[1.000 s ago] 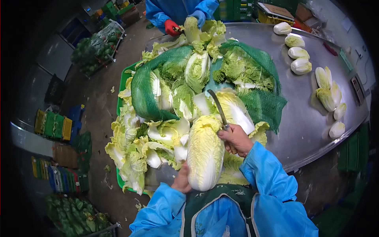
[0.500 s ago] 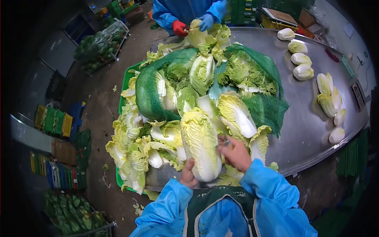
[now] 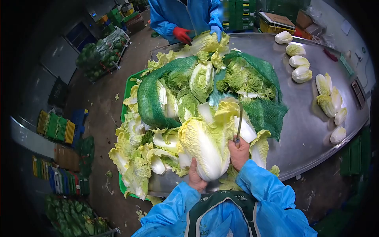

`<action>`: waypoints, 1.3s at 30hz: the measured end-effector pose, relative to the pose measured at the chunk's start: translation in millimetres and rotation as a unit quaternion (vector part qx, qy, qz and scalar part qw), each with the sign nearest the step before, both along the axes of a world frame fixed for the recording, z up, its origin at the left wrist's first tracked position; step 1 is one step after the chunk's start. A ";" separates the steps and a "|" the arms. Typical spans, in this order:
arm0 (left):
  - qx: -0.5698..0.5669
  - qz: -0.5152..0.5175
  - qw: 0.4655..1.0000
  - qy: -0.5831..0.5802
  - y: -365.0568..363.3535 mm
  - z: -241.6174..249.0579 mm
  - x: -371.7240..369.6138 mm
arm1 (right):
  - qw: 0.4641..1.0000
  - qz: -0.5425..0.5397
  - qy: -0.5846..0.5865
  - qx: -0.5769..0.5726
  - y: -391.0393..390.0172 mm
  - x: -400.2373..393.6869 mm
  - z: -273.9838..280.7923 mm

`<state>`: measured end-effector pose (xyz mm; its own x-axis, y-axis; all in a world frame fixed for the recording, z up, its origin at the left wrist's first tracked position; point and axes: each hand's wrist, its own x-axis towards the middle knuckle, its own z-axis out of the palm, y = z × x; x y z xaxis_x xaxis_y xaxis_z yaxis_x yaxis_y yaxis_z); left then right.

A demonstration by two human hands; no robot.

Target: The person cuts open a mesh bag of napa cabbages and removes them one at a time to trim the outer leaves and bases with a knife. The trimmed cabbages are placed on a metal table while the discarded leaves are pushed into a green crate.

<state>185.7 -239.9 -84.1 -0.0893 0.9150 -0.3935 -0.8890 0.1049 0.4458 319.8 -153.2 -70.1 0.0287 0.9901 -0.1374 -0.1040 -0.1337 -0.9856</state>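
A large napa cabbage (image 3: 205,152) with a pale base and yellow leaves lies tilted over the front of the table, one outer leaf (image 3: 226,118) standing away from its right side. My left hand (image 3: 196,177) holds the cabbage by its lower left. In my right hand (image 3: 238,153), at the cabbage's right side, is a knife (image 3: 239,128) with its thin blade pointing up and away from me. Green net bags (image 3: 149,100) with more cabbages (image 3: 202,81) lie just beyond. Loose leaves (image 3: 138,170) are heaped to the left.
Trimmed cabbages (image 3: 302,74) stand along the right of the metal table (image 3: 300,114). Across it, a co-worker with a red glove (image 3: 182,34) and a blue glove (image 3: 216,32) handles another cabbage. A green crate (image 3: 127,93) edges the leaf heap.
An outer leaf now stands out from the cabbage's right side, and the knife in my right hand has come into clear view. The co-worker's cabbage has tipped over onto its side.
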 end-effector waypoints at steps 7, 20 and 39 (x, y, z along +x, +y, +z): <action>-0.008 0.042 0.992 -0.117 15.8 3.1 -4.0 | 0.986 -0.104 0.133 0.005 21.1 9.7 31.1; 0.133 -0.009 0.968 -0.212 70.9 -2.7 -43.6 | 0.985 0.030 -0.066 0.156 21.9 23.4 78.8; 0.098 -0.120 0.987 -0.052 -15.6 7.7 -37.0 | 0.945 0.252 0.138 -0.156 4.9 8.5 55.5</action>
<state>148.7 -255.5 -76.4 0.1711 0.9642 -0.2023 -0.8905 0.2393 0.3871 328.3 -148.3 -14.6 -0.5158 0.7783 -0.3581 -0.1959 -0.5141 -0.8350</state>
